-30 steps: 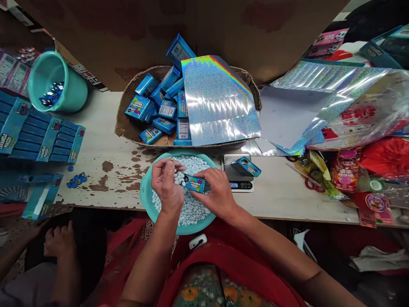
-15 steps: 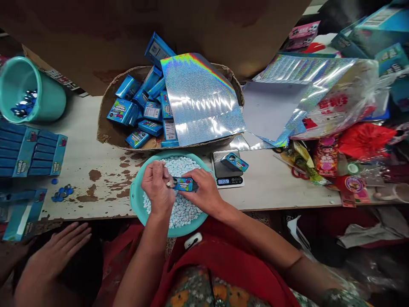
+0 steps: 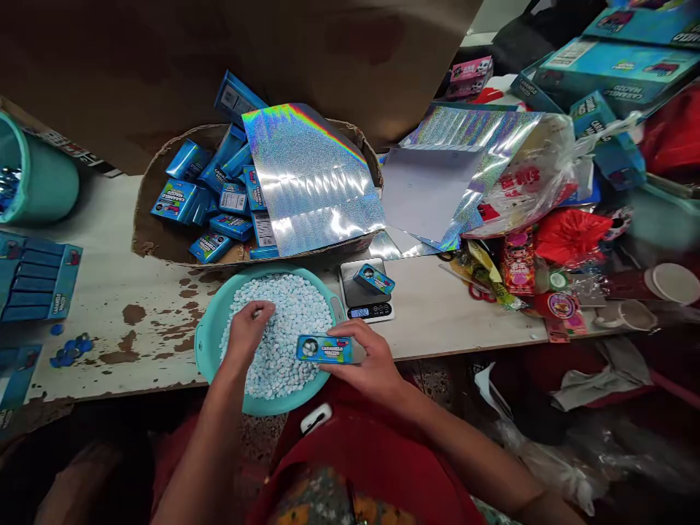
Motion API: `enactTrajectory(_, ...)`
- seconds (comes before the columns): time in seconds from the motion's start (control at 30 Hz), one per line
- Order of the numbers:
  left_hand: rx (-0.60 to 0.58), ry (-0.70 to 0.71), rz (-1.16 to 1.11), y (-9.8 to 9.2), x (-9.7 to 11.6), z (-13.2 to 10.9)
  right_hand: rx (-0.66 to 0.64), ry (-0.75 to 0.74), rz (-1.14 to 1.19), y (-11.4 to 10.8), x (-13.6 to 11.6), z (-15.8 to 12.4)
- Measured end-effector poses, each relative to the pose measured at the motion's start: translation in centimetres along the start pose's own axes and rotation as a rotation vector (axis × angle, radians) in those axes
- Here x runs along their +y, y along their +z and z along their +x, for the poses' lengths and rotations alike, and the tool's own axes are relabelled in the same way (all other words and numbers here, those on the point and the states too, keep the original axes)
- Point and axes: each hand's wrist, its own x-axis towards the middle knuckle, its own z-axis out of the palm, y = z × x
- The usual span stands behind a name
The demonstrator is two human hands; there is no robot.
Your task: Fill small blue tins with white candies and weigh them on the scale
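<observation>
My right hand [image 3: 372, 361] grips a small blue candy box [image 3: 324, 349] by its right end, thumb and fingers on opposite edges. Its printed face and a round silver spot on it show, above the right edge of a turquoise basin [image 3: 205, 339]. Small pale-blue candies [image 3: 292, 302] fill the basin. Over their left part, my left hand [image 3: 247, 334] has its fingertips pinched together; what is between them, if anything, is too small to make out. Just beyond my right hand, a second blue candy box [image 3: 375, 278] lies tilted on a digital scale [image 3: 358, 313] with a lit display.
Behind the basin stands a cardboard tray [image 3: 150, 211] of blue candy boxes, partly covered by a shiny holographic sheet [image 3: 317, 182]. A turquoise bucket [image 3: 52, 175] and blue caps [image 3: 71, 350] are at left. Wrappers, scissors [image 3: 481, 293] and a mug [image 3: 628, 317] clutter the right. A co-worker's hand [image 3: 82, 481] shows lower left.
My left hand has moved away from the candy box to above the candies at the left. My right hand has turned the box and drawn it right. The view has swung right.
</observation>
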Motion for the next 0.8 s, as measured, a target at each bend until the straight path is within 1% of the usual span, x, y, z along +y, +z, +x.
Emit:
enactTrajectory(0.07, -0.063, 0.161, 0.362, 0.4, -0.3, -0.4, 0.020, 0.077, 0.006, -1.4, 0.5, -1.3)
enactTrajectory(0.1, -0.088, 0.221, 0.491, 0.5, -0.3, -0.7, 0.042, 0.128, 0.010, -2.3, 0.8, -2.0)
enactTrajectory(0.13, -0.089, 0.270, 0.585, 0.5, -0.3, -0.9, 0.077, 0.184, 0.015, -3.2, 1.4, -2.6)
enactTrajectory(0.17, -0.061, 0.311, 0.643, 0.5, -0.3, -1.2, 0.126, 0.239, 0.016, -4.3, 2.0, -3.2)
enactTrajectory(0.23, 0.041, 0.391, 0.679, 0.7, 0.1, -1.7, 0.249, 0.323, -0.006, -6.5, 3.7, -4.1)
enactTrajectory(0.3, 0.134, 0.465, 0.640, 1.5, 1.0, -2.2, 0.372, 0.370, -0.060, -8.8, 5.7, -4.7)
enactTrajectory(0.33, 0.154, 0.500, 0.605, 2.3, 1.7, -2.4, 0.423, 0.386, -0.086, -9.7, 6.7, -4.9)
enactTrajectory(0.37, 0.149, 0.537, 0.568, 3.4, 2.5, -2.4, 0.466, 0.399, -0.103, -10.6, 7.5, -5.0)
enactTrajectory(0.4, 0.114, 0.581, 0.537, 4.8, 3.5, -2.4, 0.503, 0.408, -0.112, -11.2, 8.2, -4.9)
enactTrajectory(0.43, 0.054, 0.630, 0.516, 6.5, 4.6, -2.2, 0.529, 0.413, -0.113, -11.7, 8.8, -4.8)
enactTrajectory(0.5, -0.118, 0.743, 0.517, 10.3, 6.6, -1.5, 0.552, 0.410, -0.105, -12.1, 9.4, -4.5)
enactTrajectory(0.57, -0.282, 0.822, 0.557, 14.0, 8.2, -0.5, 0.552, 0.400, -0.089, -12.1, 9.6, -3.9)
enactTrajectory(0.6, -0.355, 0.837, 0.581, 15.3, 8.7, 0.1, 0.549, 0.396, -0.081, -12.0, 9.5, -3.6)
enactTrajectory(0.63, -0.406, 0.832, 0.596, 16.2, 9.0, 0.6, 0.550, 0.389, -0.076, -11.8, 9.5, -3.3)
enactTrajectory(0.67, -0.430, 0.811, 0.594, 16.6, 9.2, 1.0, 0.552, 0.380, -0.074, -11.6, 9.5, -2.8)
enactTrajectory(0.7, -0.422, 0.781, 0.568, 16.4, 9.1, 1.2, 0.554, 0.366, -0.076, -11.4, 9.5, -2.3)
enactTrajectory(0.73, -0.381, 0.750, 0.515, 15.6, 9.0, 1.1, 0.552, 0.347, -0.079, -11.1, 9.7, -1.7)
enactTrajectory(0.8, -0.232, 0.692, 0.355, 13.0, 8.7, 0.4, 0.535, 0.292, -0.079, -10.3, 10.3, -0.1)
